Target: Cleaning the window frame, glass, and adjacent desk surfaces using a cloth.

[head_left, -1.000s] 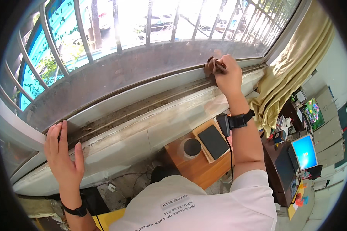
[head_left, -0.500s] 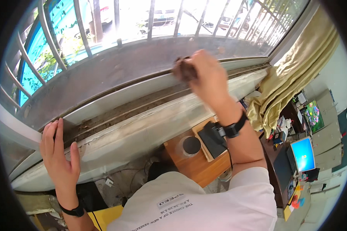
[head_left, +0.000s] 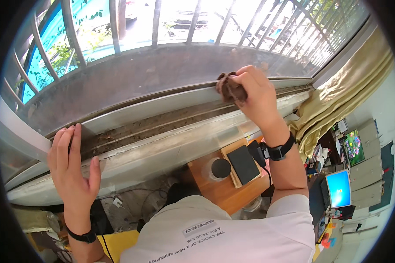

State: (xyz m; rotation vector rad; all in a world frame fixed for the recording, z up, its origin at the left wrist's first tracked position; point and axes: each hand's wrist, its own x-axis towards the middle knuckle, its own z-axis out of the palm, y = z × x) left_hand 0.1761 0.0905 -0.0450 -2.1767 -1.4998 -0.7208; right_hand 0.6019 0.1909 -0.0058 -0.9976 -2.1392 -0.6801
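Note:
A crumpled brown cloth point(head_left: 231, 89) is bunched in my right hand point(head_left: 260, 94), whose fingers are closed round it. The cloth is against or just in front of the window pane point(head_left: 180, 65), by the lower frame rail; whether it touches is hard to tell. My left hand point(head_left: 72, 168) lies with fingers outstretched at the left end of the dirty window track point(head_left: 140, 125), near the white frame upright point(head_left: 24, 127). It holds nothing. Dust and dark grit line the track.
Metal bars point(head_left: 156, 24) stand outside the glass. A yellow curtain point(head_left: 346, 92) hangs at the right. Below the sill, a wooden table point(head_left: 215, 190) bears a dark-lidded jar point(head_left: 219, 168) and a black notebook point(head_left: 243, 164). A lit monitor point(head_left: 339, 188) stands further right.
My right hand has moved right and slightly down along the window's lower edge with the cloth. My left hand stays at the left end of the track as the view shifts a little.

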